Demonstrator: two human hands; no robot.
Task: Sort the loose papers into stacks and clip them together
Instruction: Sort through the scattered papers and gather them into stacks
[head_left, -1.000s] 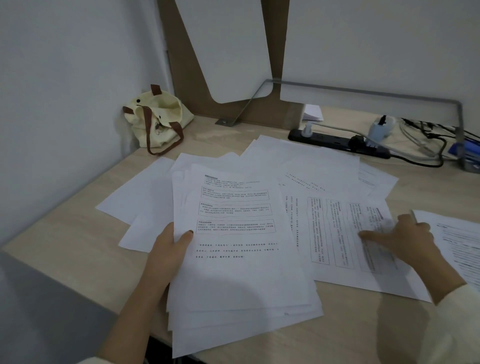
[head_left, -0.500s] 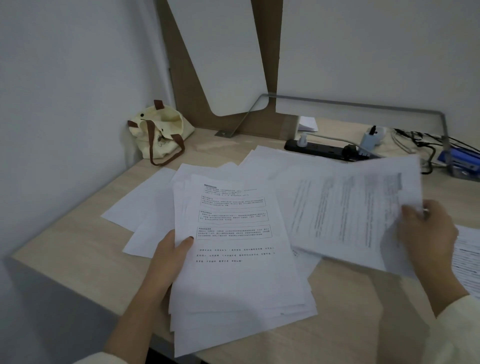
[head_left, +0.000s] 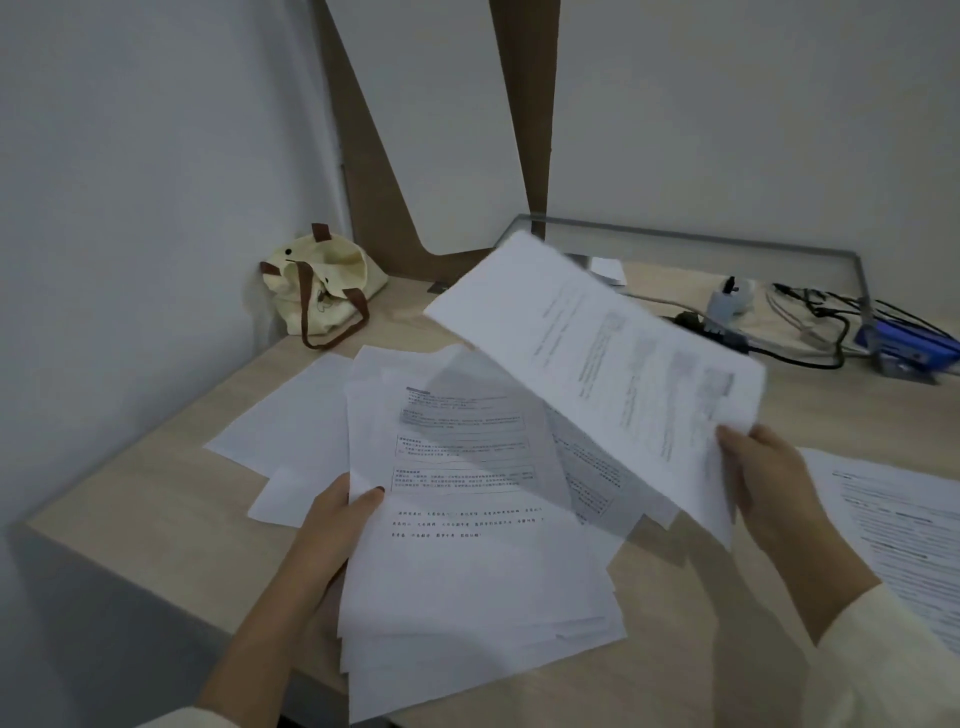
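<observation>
Our right hand (head_left: 769, 483) has lifted one printed sheet (head_left: 613, 374) off the table (head_left: 701, 670); a second ago that page lay flat to the right of the stack (head_left: 478, 545) with our fingers pressing on it, and half a second ago it was just coming up. Now it hangs in the air above and to the right of the stack, pinched at its near right corner, thumb on top. We read this as a page picked out for sorting and on its way to the stack, not yet laid down.

The sheet's long axis runs diagonally, from the pinched corner up and away toward the tote bag (head_left: 322, 291) side of the table. Its printed face is toward us, the text blurred.

Our left hand (head_left: 332, 530) grips the stack by its left edge, thumb on the top page. The stack points its long axis away from us, its near end overhanging the table edge. More loose sheets (head_left: 291, 431) lie spread behind and left of the stack, and another page (head_left: 898, 535) lies well right of it. We see no clip.
</observation>
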